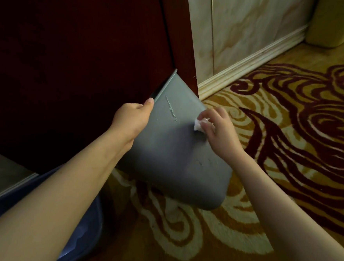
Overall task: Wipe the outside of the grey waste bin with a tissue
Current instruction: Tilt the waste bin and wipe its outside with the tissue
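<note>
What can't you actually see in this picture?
Head view only:
Inside of the grey waste bin: its mouth faces the dark cabinet.
Fingers of the left hand: hidden behind the bin's rim.
Most of the tissue: covered by the right hand.
Blue tub: hidden by the left forearm, cut off at the bottom edge.

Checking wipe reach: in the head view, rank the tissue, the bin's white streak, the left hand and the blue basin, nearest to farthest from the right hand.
1. tissue, pinched in the right hand.
2. white streak, leftward on the grey waste bin.
3. left hand, gripping its rim.
4. blue basin, lower left.
</note>
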Tool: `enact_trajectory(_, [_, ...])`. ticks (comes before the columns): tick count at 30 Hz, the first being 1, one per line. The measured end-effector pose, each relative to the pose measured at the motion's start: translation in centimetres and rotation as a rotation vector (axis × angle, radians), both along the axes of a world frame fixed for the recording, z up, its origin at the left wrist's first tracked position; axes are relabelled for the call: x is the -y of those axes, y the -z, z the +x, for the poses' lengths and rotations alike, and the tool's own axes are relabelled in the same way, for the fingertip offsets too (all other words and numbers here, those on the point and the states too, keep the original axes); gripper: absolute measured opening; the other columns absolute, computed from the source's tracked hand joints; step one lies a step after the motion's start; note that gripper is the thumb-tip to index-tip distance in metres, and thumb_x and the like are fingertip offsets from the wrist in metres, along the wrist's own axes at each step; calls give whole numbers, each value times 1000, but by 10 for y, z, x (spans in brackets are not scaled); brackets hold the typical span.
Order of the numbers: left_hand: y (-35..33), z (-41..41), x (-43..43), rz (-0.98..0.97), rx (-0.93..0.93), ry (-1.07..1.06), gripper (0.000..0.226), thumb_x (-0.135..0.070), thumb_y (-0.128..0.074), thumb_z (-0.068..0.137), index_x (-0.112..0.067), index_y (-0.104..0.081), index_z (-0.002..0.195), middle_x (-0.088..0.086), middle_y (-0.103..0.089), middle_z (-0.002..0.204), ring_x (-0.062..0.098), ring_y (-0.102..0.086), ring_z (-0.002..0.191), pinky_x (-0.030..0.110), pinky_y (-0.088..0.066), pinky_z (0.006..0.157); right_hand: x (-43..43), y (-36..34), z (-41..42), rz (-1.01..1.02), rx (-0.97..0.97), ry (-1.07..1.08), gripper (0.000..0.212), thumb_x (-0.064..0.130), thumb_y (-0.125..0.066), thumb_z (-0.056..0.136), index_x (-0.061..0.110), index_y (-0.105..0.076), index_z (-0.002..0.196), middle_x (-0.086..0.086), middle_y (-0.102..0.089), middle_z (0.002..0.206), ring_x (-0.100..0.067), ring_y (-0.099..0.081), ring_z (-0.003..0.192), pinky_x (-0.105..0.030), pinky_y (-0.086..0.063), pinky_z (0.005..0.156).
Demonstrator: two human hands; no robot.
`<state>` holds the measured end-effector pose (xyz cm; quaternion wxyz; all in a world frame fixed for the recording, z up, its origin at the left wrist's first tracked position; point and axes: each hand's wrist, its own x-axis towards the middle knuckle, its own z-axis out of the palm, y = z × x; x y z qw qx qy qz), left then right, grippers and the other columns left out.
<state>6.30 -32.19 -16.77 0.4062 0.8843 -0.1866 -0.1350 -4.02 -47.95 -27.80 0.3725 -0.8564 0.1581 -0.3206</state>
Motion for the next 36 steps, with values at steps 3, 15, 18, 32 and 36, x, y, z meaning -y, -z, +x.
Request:
enact_trajectory(3, [0, -1, 2, -7, -7, 0, 24, -47, -41, 92, -25, -50, 90, 7, -52, 90, 19, -50, 83, 49, -46, 91, 8, 22, -6, 32, -78, -43, 16, 9, -47, 94, 16, -56, 106, -4, -47, 110, -22, -49, 100, -32, -44, 83])
enact_trajectory(15, [3, -3, 0, -25, -4, 16, 14, -32, -43, 94, -23, -49, 86, 6, -49, 88, 20, -48, 81, 36, -38, 74, -20, 68, -88, 175, -86, 169, 14, 13, -51, 92, 27, -52, 94, 6, -50, 98, -8, -54, 90, -15, -41, 69])
enact_trajectory(18, [4, -9, -3, -47, -3, 25, 17, -33, -41, 94, -23, -52, 86, 6, -51, 87, 20, -50, 81, 37, -41, 74, -24, 1, -34, 96, 128, 48, 10, 16, -53, 92, 20, -56, 101, 6, -50, 100, -2, -51, 87, -12, -43, 73])
enact_trajectory(32, [5, -18, -11, -27, 76, -59, 58, -54, -40, 90, -2, -67, 89, 20, -67, 91, 33, -65, 82, 41, -51, 72, -80, 8, -42, -52, 51, -261, 8, 11, -51, 92, 15, -58, 94, -2, -51, 101, -15, -46, 96, -21, -37, 83])
enact_trajectory(36, [7, -16, -17, -39, 75, -32, 61, -50, -42, 91, 7, -64, 95, 24, -70, 99, 33, -66, 90, 35, -49, 71, -103, 75, -108, -165, -162, -300, 10, 6, -65, 82, 16, -63, 83, -1, -53, 89, -17, -49, 81, -23, -40, 71])
